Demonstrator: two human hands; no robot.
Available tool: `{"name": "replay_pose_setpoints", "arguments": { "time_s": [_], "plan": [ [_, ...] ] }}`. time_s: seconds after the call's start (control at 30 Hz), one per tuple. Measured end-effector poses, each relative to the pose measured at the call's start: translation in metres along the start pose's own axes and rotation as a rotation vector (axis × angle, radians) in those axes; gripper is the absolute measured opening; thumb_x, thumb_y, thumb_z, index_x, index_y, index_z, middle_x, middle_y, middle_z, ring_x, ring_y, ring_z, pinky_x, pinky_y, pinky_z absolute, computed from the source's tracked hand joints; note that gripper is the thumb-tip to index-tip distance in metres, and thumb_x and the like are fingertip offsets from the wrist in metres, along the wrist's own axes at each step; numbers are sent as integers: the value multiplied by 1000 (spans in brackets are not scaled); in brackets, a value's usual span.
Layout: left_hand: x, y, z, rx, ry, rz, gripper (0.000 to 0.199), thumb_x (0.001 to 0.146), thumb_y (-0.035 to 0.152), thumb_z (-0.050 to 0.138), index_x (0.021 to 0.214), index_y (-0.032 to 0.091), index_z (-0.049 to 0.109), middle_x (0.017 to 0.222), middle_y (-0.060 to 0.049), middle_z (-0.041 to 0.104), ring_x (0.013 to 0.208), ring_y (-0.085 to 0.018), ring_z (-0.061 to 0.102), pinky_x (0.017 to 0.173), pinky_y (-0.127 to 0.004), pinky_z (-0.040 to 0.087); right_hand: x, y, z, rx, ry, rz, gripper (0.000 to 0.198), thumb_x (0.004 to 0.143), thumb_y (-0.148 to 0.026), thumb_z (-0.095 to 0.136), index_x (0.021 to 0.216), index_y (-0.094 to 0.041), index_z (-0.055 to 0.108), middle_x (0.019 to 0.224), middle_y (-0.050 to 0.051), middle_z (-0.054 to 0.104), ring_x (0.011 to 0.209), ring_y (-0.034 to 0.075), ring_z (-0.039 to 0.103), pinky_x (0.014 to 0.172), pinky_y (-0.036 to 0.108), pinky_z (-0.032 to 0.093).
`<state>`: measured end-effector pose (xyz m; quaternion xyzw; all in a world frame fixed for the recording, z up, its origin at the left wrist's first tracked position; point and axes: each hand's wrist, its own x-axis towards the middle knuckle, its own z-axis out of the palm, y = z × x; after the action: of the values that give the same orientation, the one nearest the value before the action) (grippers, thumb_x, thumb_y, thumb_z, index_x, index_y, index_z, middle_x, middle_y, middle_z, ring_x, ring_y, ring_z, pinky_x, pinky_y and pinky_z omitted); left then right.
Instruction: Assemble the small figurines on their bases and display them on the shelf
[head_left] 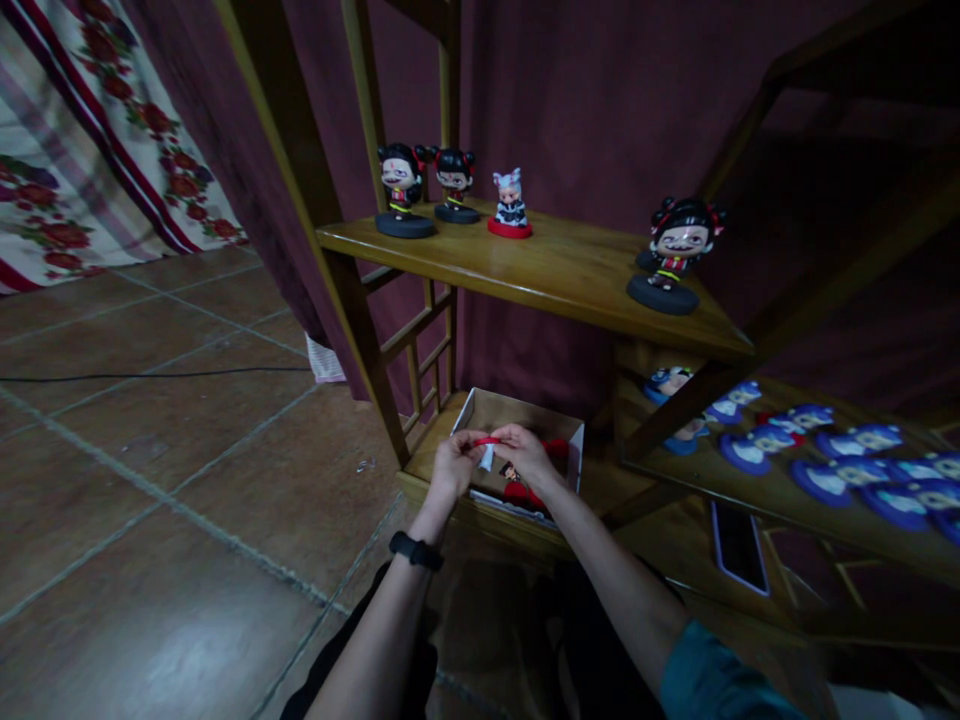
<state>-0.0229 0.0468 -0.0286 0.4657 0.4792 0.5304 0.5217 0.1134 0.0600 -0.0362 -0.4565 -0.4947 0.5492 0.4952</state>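
Note:
Just above an open white box (469, 410) on the low shelf, my two hands meet on a small figurine with a red base and a pale body (487, 458). Its red base is uppermost and the pale part hangs below. My left hand (456, 462) pinches the base from the left, and my right hand (525, 455) pinches it from the right. Inside the box lie other red-based pieces, among them a dark-haired figurine (511, 471); my right hand and forearm partly hide them.
On the wooden shelf (555, 265) above stand black-haired figurines (401, 190) and a grey-haired figurine (510, 205). Several blue-based figurines (757, 447) lie on the right-hand shelf, with a phone (739, 545) below. A wooden post (352, 330) rises left of the box.

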Motion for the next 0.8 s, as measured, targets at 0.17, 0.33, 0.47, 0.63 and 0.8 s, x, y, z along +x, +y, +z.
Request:
{"name": "replay_pose_setpoints", "arguments": {
  "time_s": [0.17, 0.33, 0.47, 0.63, 0.8],
  "plan": [
    [0, 1, 0, 33, -6, 17, 14, 59, 19, 67, 70, 12, 68, 62, -3, 63, 56, -11, 53, 56, -22, 41, 2, 4, -1, -13, -13, -10, 14, 57, -18, 64, 69, -20, 57, 73, -1, 64, 73, 15, 60, 77, 32, 46],
    [1, 0, 1, 25, 13, 10, 14, 57, 20, 69, 69, 12, 68, 62, -3, 64, 55, -11, 54, 55, -22, 41, 2, 4, -3, -8, -8, -16, 15, 57, -17, 63, 71, -20, 58, 74, -1, 64, 74, 15, 60, 77, 31, 46],
    [1, 0, -1, -56, -23, -43, 22, 57, 26, 73, 73, 11, 69, 62, -3, 65, 54, -10, 54, 54, -22, 42, 1, 1, -4, 9, -32, 13, 18, 60, -21, 64, 78, -20, 61, 79, 0, 66, 75, 15, 61, 76, 31, 47],
    [-2, 1, -1, -211, -6, -178, 32, 58, 31, 76, 81, 11, 68, 67, -5, 67, 55, -10, 56, 54, -21, 45, -5, -9, -3, 65, -30, 81, 23, 65, -31, 65, 85, -20, 64, 84, 2, 68, 73, 15, 62, 68, 29, 49],
    [-3, 3, -2, -331, 39, -307, 25, 59, 23, 76, 78, 11, 66, 70, -5, 67, 58, -10, 60, 54, -20, 48, -11, -16, -3, 126, -65, 123, 26, 67, -35, 67, 88, -22, 64, 88, 2, 69, 75, 15, 63, 62, 26, 49]
  ]
}}
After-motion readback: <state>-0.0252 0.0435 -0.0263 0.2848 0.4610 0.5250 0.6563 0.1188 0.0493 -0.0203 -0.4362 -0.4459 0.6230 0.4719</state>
